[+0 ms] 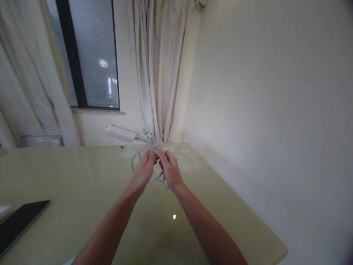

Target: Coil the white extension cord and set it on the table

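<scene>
A looped white cable (131,162) is gathered between my two hands above the table. My left hand (143,170) pinches the bundle from the left, thumb uppermost. On the other side my right hand (171,170) grips the same loops, its fingertips close to those of the left. From the bundle a white power strip (121,133) sticks out to the far left, tilted. A whitish piece with dark spots (147,133), perhaps a plug, shows just beyond the loops; its exact shape is blurred. The fingers hide the middle of the coil.
The pale green tabletop (82,176) stretches under my arms, its right edge running along a white wall (270,110). A flat black object (22,222) lies at the left edge beside a white item (4,211). A small dark bit (122,147) lies near the back edge. Curtains (157,66) hang behind.
</scene>
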`<state>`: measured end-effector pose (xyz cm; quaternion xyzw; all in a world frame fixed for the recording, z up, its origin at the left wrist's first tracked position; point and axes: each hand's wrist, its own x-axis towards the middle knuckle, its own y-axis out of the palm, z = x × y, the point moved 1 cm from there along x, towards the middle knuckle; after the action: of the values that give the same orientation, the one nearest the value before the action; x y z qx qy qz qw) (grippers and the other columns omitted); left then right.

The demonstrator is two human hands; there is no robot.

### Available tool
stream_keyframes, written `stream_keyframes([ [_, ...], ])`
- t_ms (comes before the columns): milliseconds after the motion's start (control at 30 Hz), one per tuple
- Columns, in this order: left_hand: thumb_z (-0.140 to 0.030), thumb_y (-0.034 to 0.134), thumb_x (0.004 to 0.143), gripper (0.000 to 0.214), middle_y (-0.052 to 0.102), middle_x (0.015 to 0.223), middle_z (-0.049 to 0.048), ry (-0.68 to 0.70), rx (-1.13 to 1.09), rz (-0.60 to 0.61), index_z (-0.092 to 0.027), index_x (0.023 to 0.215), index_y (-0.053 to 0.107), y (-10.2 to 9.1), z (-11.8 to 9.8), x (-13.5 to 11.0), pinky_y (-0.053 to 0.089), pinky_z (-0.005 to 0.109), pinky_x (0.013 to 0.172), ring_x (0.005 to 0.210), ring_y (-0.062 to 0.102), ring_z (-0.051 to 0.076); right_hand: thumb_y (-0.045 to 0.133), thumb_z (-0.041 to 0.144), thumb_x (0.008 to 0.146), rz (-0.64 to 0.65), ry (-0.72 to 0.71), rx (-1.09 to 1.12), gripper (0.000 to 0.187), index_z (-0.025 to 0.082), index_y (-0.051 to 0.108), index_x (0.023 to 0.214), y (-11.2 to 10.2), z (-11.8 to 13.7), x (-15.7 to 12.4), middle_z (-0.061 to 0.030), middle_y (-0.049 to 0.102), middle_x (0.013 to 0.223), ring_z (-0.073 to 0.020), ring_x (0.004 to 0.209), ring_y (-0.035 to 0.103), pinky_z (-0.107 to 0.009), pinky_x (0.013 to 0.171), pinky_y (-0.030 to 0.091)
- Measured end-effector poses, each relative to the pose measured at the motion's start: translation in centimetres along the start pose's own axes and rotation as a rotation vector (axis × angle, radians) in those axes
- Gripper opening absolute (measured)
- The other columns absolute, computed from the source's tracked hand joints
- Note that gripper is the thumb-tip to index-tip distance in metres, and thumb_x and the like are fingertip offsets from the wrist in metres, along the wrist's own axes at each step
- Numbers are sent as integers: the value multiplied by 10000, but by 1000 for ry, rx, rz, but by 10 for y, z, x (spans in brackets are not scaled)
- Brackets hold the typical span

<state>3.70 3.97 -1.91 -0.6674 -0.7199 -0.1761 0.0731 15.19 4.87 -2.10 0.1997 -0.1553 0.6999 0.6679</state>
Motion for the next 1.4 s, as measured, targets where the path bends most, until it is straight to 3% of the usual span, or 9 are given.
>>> stream_keyframes([
  [200,-443,789,754,303,793,989,123,-68,-308,-135,-162,829,708,-11,-31,-3,525,296,635,874,729,247,725,570,888,191,227,307,401,206,601,776,24,13,0,21,599,607,-121,562,498,-264,559,348],
  [400,-376,824,725,299,803,1027,129,-161,-290,-143,-147,895,738,-7,-34,-9,551,291,693,975,741,259,828,533,748,42,393,455,386,191,672,834,21,11,0,18,635,690,-118,587,535,-257,577,421],
  [600,-182,717,797,195,755,939,93,-282,-346,-188,-129,984,704,-9,-42,-10,624,337,790,802,725,173,644,583,919,-181,191,279,396,217,565,791,9,1,12,39,575,669,-118,588,496,-259,565,402],
  [700,-173,709,768,227,554,697,-45,-345,-332,-76,-131,990,697,-26,-41,-4,513,207,552,501,484,56,630,582,952,-346,2,241,389,230,526,825,-18,12,25,70,492,637,-109,593,453,-250,583,386],
  [800,-342,732,760,281,398,613,-97,-368,-44,12,-142,958,713,-54,-30,5,213,190,390,413,225,43,699,588,916,-423,-74,360,403,249,486,866,-55,32,36,106,385,619,-91,530,360,-235,515,309],
  [1000,-607,679,755,400,652,639,41,-67,759,-24,-211,761,736,-100,14,25,420,294,598,659,607,225,808,547,842,-358,-71,437,462,248,456,824,-94,66,36,116,324,622,-59,485,228,-208,435,189],
  [1200,-557,693,766,355,793,961,176,-17,934,-58,-211,826,743,-90,25,24,513,463,954,1031,714,374,781,589,852,-238,-11,427,457,253,472,839,-47,63,22,117,333,598,-57,466,243,-200,419,159],
  [1300,-680,629,881,547,788,1200,168,80,581,37,-189,1057,790,-60,-2,13,522,435,1025,1146,705,330,719,574,923,-122,40,414,391,257,494,881,-7,50,5,124,319,561,-71,458,269,-206,423,171],
  [1400,-720,591,940,623,799,1014,142,25,120,63,-150,1104,784,-31,-25,-3,576,368,839,911,731,258,652,573,982,22,70,379,360,246,529,894,27,37,-15,110,372,568,-80,471,305,-216,432,230],
])
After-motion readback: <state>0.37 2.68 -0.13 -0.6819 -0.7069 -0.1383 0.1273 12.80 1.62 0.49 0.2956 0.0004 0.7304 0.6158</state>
